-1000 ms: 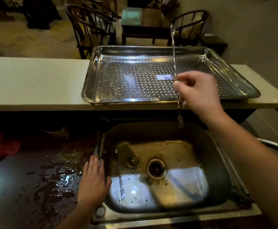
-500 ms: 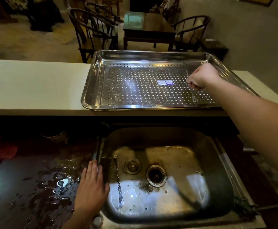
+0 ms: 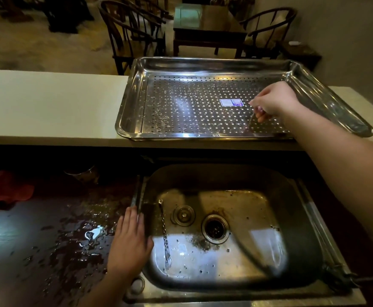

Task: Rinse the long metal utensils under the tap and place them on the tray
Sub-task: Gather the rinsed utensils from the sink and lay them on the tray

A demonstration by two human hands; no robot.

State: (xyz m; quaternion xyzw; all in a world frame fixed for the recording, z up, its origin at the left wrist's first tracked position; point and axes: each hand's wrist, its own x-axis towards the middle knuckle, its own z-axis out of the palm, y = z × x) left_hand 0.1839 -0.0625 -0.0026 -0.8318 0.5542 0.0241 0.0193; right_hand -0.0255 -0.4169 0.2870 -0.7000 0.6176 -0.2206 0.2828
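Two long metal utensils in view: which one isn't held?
The twisted-handle fork lying in the sink, left of the drain; no hand touches it. The other utensil is pinched in the right hand over the perforated tray.

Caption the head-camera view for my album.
Right hand holds a thin utensil over the perforated tray; left hand rests on the sink edge, a fork inside.

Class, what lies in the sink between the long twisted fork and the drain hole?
In the head view, a round metal plug sits between the fork and the drain hole, slightly farther back.
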